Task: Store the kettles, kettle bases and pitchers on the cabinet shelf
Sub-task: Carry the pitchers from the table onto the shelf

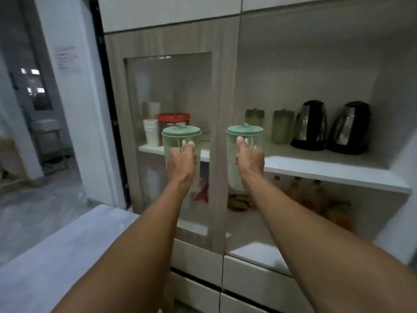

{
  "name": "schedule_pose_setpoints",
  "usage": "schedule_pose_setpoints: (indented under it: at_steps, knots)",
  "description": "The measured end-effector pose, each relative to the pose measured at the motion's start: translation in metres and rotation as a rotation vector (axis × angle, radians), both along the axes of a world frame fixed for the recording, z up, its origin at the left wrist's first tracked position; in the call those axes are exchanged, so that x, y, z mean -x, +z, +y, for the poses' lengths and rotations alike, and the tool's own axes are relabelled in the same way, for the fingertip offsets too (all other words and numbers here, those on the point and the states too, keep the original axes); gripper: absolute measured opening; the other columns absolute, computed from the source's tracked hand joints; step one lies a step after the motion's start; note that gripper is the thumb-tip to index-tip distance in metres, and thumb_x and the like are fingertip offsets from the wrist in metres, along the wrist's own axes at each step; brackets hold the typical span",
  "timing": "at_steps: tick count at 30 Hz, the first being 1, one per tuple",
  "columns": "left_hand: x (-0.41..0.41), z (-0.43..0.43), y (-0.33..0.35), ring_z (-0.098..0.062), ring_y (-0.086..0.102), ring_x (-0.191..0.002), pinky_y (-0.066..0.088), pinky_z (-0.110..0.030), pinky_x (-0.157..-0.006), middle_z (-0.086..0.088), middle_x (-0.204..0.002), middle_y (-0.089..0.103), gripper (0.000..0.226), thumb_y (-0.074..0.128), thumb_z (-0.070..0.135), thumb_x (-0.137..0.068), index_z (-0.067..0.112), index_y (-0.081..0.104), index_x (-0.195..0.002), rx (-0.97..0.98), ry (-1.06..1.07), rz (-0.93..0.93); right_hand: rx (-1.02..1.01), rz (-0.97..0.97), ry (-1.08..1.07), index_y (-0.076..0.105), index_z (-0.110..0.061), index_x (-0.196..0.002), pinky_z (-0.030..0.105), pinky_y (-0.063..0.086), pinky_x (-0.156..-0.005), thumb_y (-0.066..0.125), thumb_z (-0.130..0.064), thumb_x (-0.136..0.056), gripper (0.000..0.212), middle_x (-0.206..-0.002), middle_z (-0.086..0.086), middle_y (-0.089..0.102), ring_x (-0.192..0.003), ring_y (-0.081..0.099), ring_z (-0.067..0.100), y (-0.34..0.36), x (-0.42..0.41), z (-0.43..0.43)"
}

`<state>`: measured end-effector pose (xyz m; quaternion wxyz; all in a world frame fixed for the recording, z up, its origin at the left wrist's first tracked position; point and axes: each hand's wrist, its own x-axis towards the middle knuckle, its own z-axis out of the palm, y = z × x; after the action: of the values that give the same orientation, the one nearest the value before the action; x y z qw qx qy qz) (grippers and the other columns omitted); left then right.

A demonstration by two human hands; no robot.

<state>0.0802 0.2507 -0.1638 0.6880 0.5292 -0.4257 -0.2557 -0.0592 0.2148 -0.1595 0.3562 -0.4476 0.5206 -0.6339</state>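
My left hand [181,162] grips a green lidded pitcher [180,134], held upright in front of the glass cabinet door. A second green pitcher [244,133] is gripped by my right hand [250,160], raised at the open shelf's left end. On the white shelf [327,170] stand two more green pitchers [254,117] [282,126] at the back. Two black and steel kettles [310,125] [349,127] sit on their bases to the right of them.
Behind the glass door [171,86] are stacked white cups [150,132] and a red-lidded tub [173,119]. Bottles and packets fill the lower shelf [316,195]. Drawers [248,274] are below. A white counter [56,256] lies at lower left, and a doorway [33,109] opens on the left.
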Motion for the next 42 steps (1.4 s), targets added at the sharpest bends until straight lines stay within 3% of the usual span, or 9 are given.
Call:
schedule_pose_setpoints:
  at_steps: [4, 9, 12, 14, 23, 28, 31, 37, 42]
  knots:
    - [0.073, -0.055, 0.014, -0.02, 0.057, -0.068, 0.045, -0.035, -0.067, -0.002, -0.069, 0.061, 0.03, 0.052, 0.036, -0.092, 0.02, 0.057, -0.067, 0.022, -0.128, -0.019, 0.027, -0.002, -0.123, 0.063, -0.014, -0.103, 0.05, 0.053, -0.091, 0.054, -0.058, -0.084, 0.049, -0.106, 0.012, 0.07, -0.097, 0.067, 0.031, 0.01, 0.071, -0.034]
    - [0.147, -0.128, 0.018, -0.022, 0.059, -0.082, 0.051, -0.039, -0.078, -0.006, -0.085, 0.062, 0.029, 0.048, 0.035, -0.099, 0.019, 0.055, -0.077, 0.029, -0.229, -0.049, 0.042, 0.014, -0.179, 0.057, -0.017, -0.093, 0.048, 0.052, -0.092, 0.055, -0.052, -0.093, 0.035, -0.106, 0.013, 0.069, -0.099, 0.067, 0.031, 0.012, 0.14, -0.1]
    - [0.176, -0.18, 0.017, -0.021, 0.061, -0.08, 0.047, -0.033, -0.068, -0.006, -0.087, 0.065, 0.032, 0.048, 0.039, -0.098, 0.016, 0.059, -0.078, 0.001, -0.206, -0.077, 0.033, 0.012, -0.171, 0.055, -0.009, -0.122, 0.049, 0.05, -0.096, 0.054, -0.049, -0.095, 0.049, -0.111, 0.015, 0.068, -0.103, 0.065, 0.031, 0.01, 0.167, -0.148]
    - [0.188, -0.215, 0.016, -0.022, 0.062, -0.08, 0.044, -0.032, -0.066, -0.006, -0.086, 0.067, 0.034, 0.048, 0.039, -0.098, 0.015, 0.061, -0.079, -0.012, -0.19, -0.091, 0.012, 0.008, -0.165, 0.056, -0.008, -0.124, 0.049, 0.05, -0.097, 0.056, -0.051, -0.093, 0.052, -0.114, 0.016, 0.069, -0.105, 0.065, 0.033, 0.008, 0.18, -0.182]
    - [0.205, -0.346, -0.003, -0.016, 0.053, -0.069, 0.041, -0.029, -0.058, -0.002, -0.079, 0.057, 0.034, 0.043, 0.038, -0.102, 0.009, 0.058, -0.094, -0.098, -0.17, -0.085, -0.021, -0.008, -0.1, 0.061, -0.009, -0.103, 0.049, 0.053, -0.095, 0.057, -0.057, -0.086, 0.051, -0.092, 0.01, 0.061, -0.084, 0.058, 0.025, -0.007, 0.198, -0.319]
    - [0.196, -0.416, -0.005, -0.033, 0.063, -0.081, 0.047, -0.037, -0.071, -0.025, -0.092, 0.068, 0.044, 0.041, 0.044, -0.097, 0.007, 0.059, -0.082, -0.132, -0.19, -0.179, -0.048, -0.02, -0.12, 0.053, -0.023, -0.074, 0.039, 0.044, -0.072, 0.057, -0.055, -0.085, 0.034, -0.085, 0.009, 0.059, -0.079, 0.055, 0.026, -0.005, 0.191, -0.379]
    - [0.194, -0.449, -0.004, -0.031, 0.065, -0.084, 0.048, -0.036, -0.073, -0.02, -0.097, 0.068, 0.05, 0.038, 0.05, -0.096, 0.005, 0.061, -0.1, -0.17, -0.231, -0.188, -0.051, -0.01, -0.11, 0.051, -0.017, -0.073, 0.036, 0.043, -0.065, 0.054, -0.049, -0.093, 0.039, -0.068, 0.007, 0.056, -0.063, 0.054, 0.025, -0.001, 0.189, -0.403]
    - [0.196, -0.485, -0.007, -0.023, 0.055, -0.077, 0.043, -0.034, -0.07, -0.009, -0.082, 0.058, 0.033, 0.042, 0.046, -0.086, 0.015, 0.052, -0.083, -0.095, -0.319, -0.136, -0.042, -0.058, -0.1, 0.049, -0.016, -0.074, 0.028, 0.04, -0.052, 0.055, -0.039, -0.098, 0.034, -0.064, 0.002, 0.051, -0.055, 0.05, 0.016, 0.002, 0.186, -0.428]
    - [0.193, -0.489, -0.004, -0.031, 0.064, -0.084, 0.045, -0.034, -0.072, -0.014, -0.087, 0.065, 0.041, 0.043, 0.05, -0.076, 0.013, 0.058, -0.085, -0.149, -0.337, -0.132, -0.073, -0.024, -0.108, 0.055, -0.013, -0.088, 0.036, 0.048, -0.065, 0.055, -0.046, -0.096, 0.034, -0.072, 0.005, 0.056, -0.064, 0.056, 0.021, 0.004, 0.182, -0.428]
